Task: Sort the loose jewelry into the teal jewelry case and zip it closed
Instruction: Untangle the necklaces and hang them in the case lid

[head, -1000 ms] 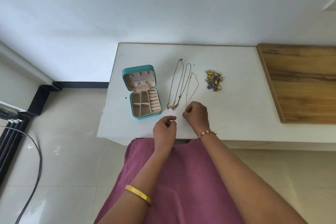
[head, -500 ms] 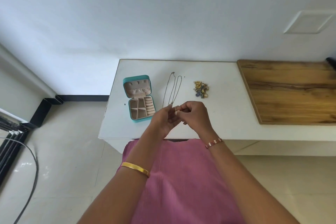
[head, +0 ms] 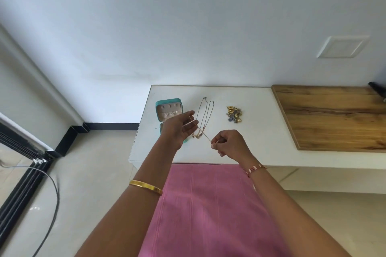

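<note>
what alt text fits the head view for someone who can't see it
A person's right hand pinches a thin chain stretched to the open left hand, above a white table holding an open teal jewelry case, two necklaces and a jewelry pile.

teal case (head: 168, 103) tray mostly hidden behind left hand (head: 180, 127), jewelry pile (head: 234, 114) too small to sort out

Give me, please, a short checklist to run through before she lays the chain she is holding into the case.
1. Case open: ok, lid up.
2. Chain gripped: ok, right hand pinches one end.
3. Left hand free: cannot tell; open palm, chain seems to run to it.
4. Compartments in view: not ok, left hand covers the tray.
5. Held chain free of the necklaces on the table: cannot tell.
</note>
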